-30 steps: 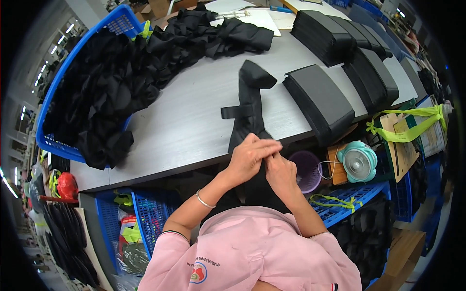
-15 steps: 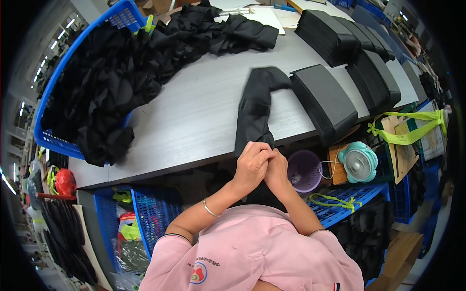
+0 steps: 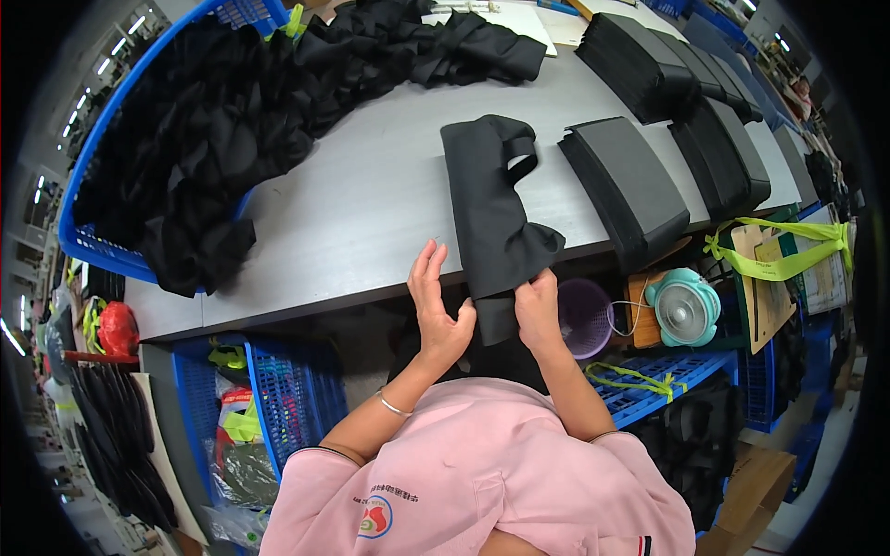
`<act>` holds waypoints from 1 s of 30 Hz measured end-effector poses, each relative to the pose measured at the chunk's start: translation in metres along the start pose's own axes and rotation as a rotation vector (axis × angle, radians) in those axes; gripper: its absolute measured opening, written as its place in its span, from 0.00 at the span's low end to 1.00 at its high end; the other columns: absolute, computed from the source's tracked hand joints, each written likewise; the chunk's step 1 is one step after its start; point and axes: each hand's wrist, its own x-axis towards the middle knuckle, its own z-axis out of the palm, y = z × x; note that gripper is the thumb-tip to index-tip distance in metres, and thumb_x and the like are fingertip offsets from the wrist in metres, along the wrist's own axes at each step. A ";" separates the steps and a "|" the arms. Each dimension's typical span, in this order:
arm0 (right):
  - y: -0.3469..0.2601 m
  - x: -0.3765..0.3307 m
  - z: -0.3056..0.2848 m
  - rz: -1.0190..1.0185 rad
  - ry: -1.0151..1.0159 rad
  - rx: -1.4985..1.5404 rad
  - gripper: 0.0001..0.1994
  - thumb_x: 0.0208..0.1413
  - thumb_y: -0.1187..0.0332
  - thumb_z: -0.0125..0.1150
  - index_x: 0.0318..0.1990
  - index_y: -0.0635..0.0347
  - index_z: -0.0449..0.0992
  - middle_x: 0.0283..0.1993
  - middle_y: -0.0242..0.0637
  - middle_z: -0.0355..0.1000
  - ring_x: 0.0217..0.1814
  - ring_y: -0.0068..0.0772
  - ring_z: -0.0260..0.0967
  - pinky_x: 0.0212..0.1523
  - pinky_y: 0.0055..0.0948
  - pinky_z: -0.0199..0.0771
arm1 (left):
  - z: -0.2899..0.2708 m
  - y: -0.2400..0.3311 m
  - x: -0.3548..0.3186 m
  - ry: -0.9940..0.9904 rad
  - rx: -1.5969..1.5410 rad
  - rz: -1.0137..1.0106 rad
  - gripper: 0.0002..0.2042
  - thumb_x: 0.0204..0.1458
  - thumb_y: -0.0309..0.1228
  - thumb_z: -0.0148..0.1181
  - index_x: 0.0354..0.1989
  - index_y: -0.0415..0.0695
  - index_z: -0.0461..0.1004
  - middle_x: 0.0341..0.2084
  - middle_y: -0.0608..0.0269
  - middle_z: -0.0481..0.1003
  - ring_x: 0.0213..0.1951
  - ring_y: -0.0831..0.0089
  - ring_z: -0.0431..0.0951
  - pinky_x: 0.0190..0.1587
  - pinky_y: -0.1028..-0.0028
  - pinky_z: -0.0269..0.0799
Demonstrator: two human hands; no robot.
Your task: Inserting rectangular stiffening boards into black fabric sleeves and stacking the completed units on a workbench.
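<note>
Textile workshop — black fabric heap [image 3: 222, 139] | black stacks [image 3: 630, 181] | blue crates [image 3: 297, 394]

Light: white, diffuse, moderately bright over the grey table [image 3: 324, 222]; broad soft sheen on its bare top. Visible sources: ceiling tube lights [image 3: 13, 340] far left of the table, blown out to white, plus small bright ones beyond its far right.

Shadow: deep beneath the table's front edge, detail poor. Black cloth heap [image 3: 195, 139] on the table's left part very dark; many folds merge.

Focus: left hand [image 3: 440, 315] and right hand [image 3: 538, 310] at the table's front edge reasonably crisp. Room far left of the table soft, hard to resolve.

Distortion: strong fisheye; table's front edge bows, surroundings either side lean and stretch into black vignette.
</note>
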 end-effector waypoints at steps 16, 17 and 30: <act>0.024 0.006 -0.017 0.165 0.027 0.685 0.19 0.65 0.63 0.53 0.59 0.63 0.69 0.56 0.40 0.72 0.56 0.33 0.73 0.56 0.32 0.77 | 0.028 0.037 0.018 0.019 -0.138 0.136 0.33 0.36 0.08 0.52 0.54 0.46 0.78 0.47 0.56 0.72 0.47 0.61 0.75 0.47 0.69 0.74; 0.031 0.011 -0.022 0.177 -0.011 0.813 0.19 0.65 0.62 0.54 0.59 0.63 0.69 0.56 0.41 0.72 0.56 0.35 0.73 0.56 0.33 0.77 | 0.029 0.038 0.015 0.019 -0.136 0.135 0.33 0.36 0.08 0.52 0.54 0.46 0.78 0.47 0.56 0.72 0.47 0.61 0.75 0.47 0.69 0.74; 0.024 0.004 -0.028 0.258 -0.092 0.899 0.19 0.62 0.63 0.57 0.57 0.63 0.70 0.52 0.40 0.74 0.51 0.34 0.75 0.53 0.32 0.79 | 0.032 0.033 0.005 0.112 0.030 0.365 0.33 0.33 0.08 0.52 0.55 0.42 0.75 0.52 0.54 0.72 0.50 0.57 0.73 0.53 0.64 0.70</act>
